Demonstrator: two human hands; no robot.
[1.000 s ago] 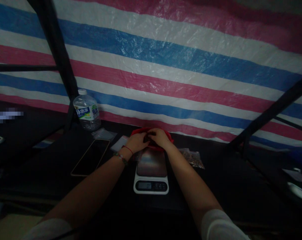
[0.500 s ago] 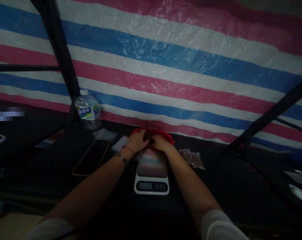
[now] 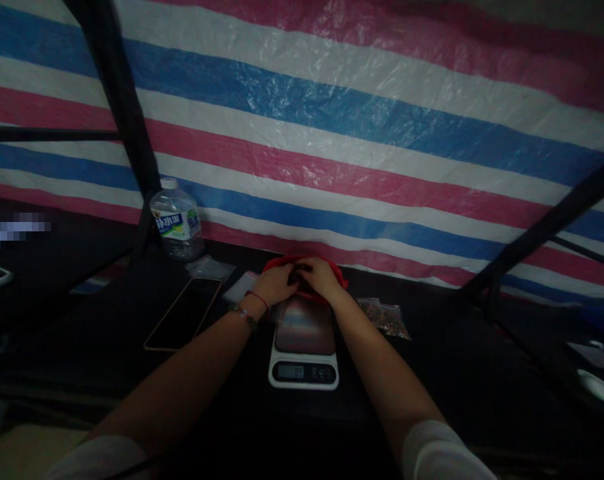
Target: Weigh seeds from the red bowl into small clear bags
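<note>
Left hand [image 3: 278,283] and right hand [image 3: 321,277] both in at the red container [image 3: 339,273], fingers bent inward, tips nearly meeting over some dark stuff [image 3: 302,269]; can't tell if either one is actually pinching it or just touching, too dark and blurred there. Red container is at the far end of the scale [image 3: 305,333], toward the back of the black table [image 3: 457,373], mostly hidden by the hands; can't tell if it's a bag or a shallow tray, or whether it sits on the platform. Scale is white-bodied, near part of its platform bare, display lit, digits too blurry to read. Left wrist has a red cord [image 3: 261,301] and a beaded bracelet [image 3: 245,316]. Small clear bags with brown bits [image 3: 385,318] lie just right of the right forearm. Left of the left hand: a pale packet [image 3: 239,287], clear bags [image 3: 209,268], then a phone [image 3: 185,315] lying flat, screen dark. Clear labelled bottle [image 3: 176,223] stands upright behind those, near the striped sheet [image 3: 332,147] at the back
</note>
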